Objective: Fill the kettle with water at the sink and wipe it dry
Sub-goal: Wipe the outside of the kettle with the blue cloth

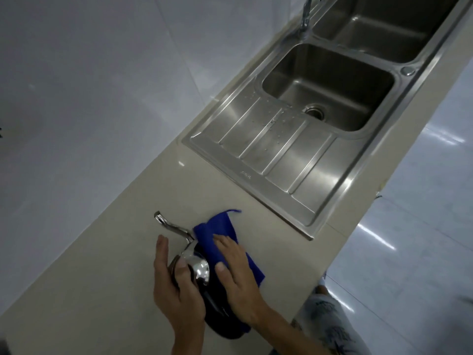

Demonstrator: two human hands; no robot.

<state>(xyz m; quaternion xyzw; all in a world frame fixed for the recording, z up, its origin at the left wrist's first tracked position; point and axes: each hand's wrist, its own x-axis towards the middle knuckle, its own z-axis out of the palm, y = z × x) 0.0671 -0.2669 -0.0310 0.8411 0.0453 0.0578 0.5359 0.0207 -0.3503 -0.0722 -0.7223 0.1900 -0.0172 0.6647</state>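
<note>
We are in the drying step. The kettle (pixel 197 267) stands on the beige counter (pixel 107 278), near its front edge and well clear of the sink's (pixel 330 83) drainboard corner, with the spout (pixel 171 225) pointing toward the wall edge.

Our left hand (pixel 176 283) wraps the kettle's wall-side flank, thumb laid over the polished lid, so it grips the body and steadies it. Our right hand (pixel 236 275) lies flat, fingers spread, pressing the blue cloth (pixel 220 229) against the opposite flank; it is open on the cloth, not clenched round it.

To do this step well, we judge the following points to matter:

- Keep the left grip firm so the filled kettle does not tip or slide.
- Sweep the cloth from lid down to base, then turn the kettle to reach the covered side.
- Keep the cloth clear of the spout opening.

The dark lower part near the front edge is probably the handle and base, but the view there is too dim to confirm.
</note>
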